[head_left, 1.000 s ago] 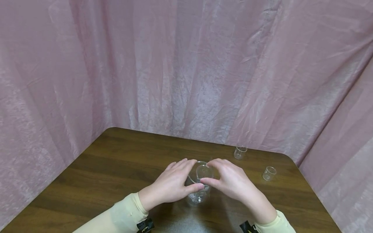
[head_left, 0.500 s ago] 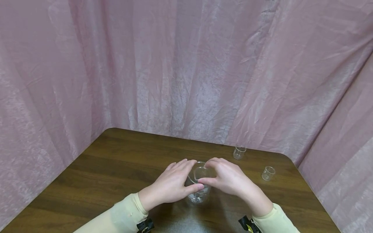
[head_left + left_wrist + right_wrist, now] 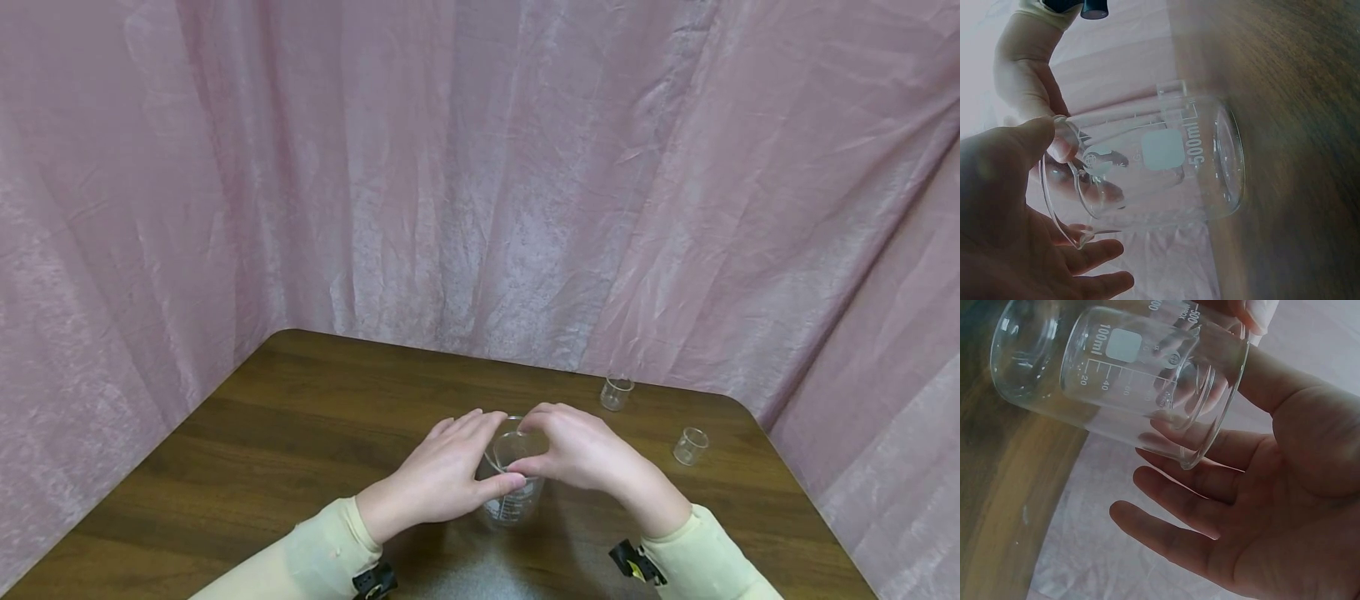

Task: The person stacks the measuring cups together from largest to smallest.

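A clear glass beaker (image 3: 1207, 206) marked 500ml stands upright on the table. My left hand (image 3: 438, 479) grips it near the rim, thumb on the near side and fingers round the far side. Inside its mouth is a smaller glass beaker (image 3: 1125, 369) marked 100ml, its base above the big beaker's bottom in the right wrist view. My right hand (image 3: 588, 454) pinches the small beaker's rim between thumb and index finger. The other right fingers extend outside the big beaker.
Two more small glass beakers stand at the right: one (image 3: 617, 394) by the table's far edge, another (image 3: 691, 447) nearer the right edge. The brown wooden table (image 3: 330, 400) has rounded far corners. Pink curtains (image 3: 480, 183) hang behind and along both sides.
My right hand has shifted left with the 100ml beaker, bringing it over and into the mouth of the 500ml beaker. My left hand has stayed in place.
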Motion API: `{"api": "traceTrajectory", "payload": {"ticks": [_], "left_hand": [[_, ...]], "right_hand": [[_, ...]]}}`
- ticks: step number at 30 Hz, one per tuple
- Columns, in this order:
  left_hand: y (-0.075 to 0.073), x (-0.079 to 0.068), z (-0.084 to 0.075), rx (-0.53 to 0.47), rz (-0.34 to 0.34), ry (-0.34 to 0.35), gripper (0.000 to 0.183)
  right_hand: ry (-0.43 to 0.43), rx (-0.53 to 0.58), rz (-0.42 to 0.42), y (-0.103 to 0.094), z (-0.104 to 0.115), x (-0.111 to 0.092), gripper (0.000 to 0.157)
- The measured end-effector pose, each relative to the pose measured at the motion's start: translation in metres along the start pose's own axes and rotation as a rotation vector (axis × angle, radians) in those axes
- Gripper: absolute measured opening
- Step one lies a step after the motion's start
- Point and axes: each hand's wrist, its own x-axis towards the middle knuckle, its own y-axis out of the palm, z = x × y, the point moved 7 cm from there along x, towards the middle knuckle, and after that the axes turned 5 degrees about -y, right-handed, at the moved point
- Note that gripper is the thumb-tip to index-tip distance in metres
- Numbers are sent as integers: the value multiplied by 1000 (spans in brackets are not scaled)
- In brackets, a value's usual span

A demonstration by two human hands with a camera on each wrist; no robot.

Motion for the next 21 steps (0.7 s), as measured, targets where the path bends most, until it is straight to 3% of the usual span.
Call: {"api": "traceTrajectory", "payload": {"ticks": [6, 21], "left_hand": [[0, 1, 0, -8, 11, -6, 88], [0, 1, 0, -10, 12, -1, 88]], "right_hand": [[9, -5, 48, 3, 1, 5, 46], [-74, -73, 140, 9, 1, 16, 40]]}}
